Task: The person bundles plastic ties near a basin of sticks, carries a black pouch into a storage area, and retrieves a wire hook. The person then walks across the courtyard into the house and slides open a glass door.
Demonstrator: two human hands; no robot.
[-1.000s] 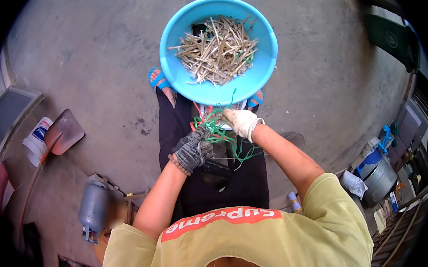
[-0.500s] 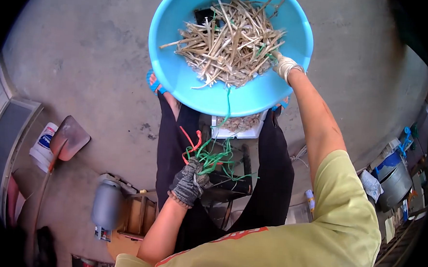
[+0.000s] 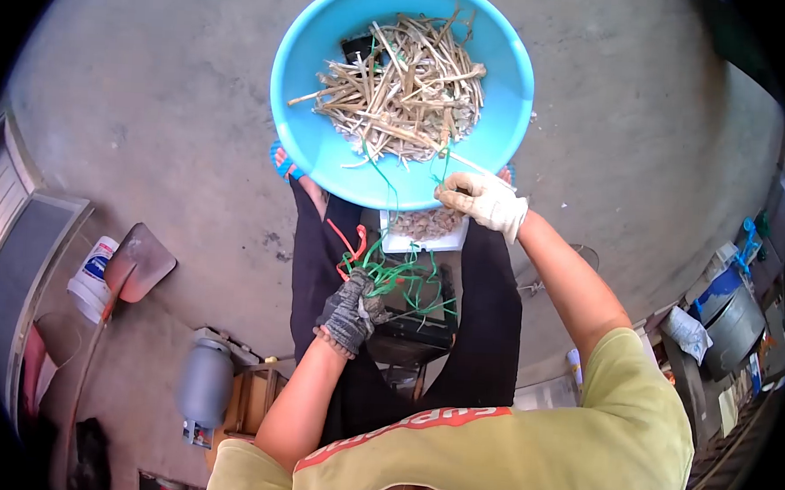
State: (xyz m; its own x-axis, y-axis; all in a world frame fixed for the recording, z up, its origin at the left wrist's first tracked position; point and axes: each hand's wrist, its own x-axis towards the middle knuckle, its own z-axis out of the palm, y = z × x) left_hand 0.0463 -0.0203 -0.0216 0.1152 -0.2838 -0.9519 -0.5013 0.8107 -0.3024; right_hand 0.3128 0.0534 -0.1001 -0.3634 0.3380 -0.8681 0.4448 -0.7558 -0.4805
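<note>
My left hand [image 3: 348,315], in a dark grey knitted glove, is closed round a bunch of green strings [image 3: 400,276] with a red string [image 3: 350,250] among them. Over the near rim of the light blue basin [image 3: 305,143], my right hand [image 3: 483,202], in a whitish glove, pinches a green string [image 3: 444,166] and a pale dry stalk. Many dry stalks [image 3: 401,90] lie heaped in the basin, with a small black object [image 3: 357,48] at their far left. Below the basin, a white foam box [image 3: 424,244] holds small pale brownish pieces.
On the left are a shovel [image 3: 141,263], a white bucket [image 3: 93,283] and a grey gas cylinder [image 3: 205,382]. A metal pot [image 3: 736,330] and a crumpled bag [image 3: 688,333] are at the right. A dark stand [image 3: 410,335] is between the knees.
My right hand went from the strings into the basin's right side, then came back to the near rim with string and a stalk. My left hand keeps its bunch and is slightly lower.
</note>
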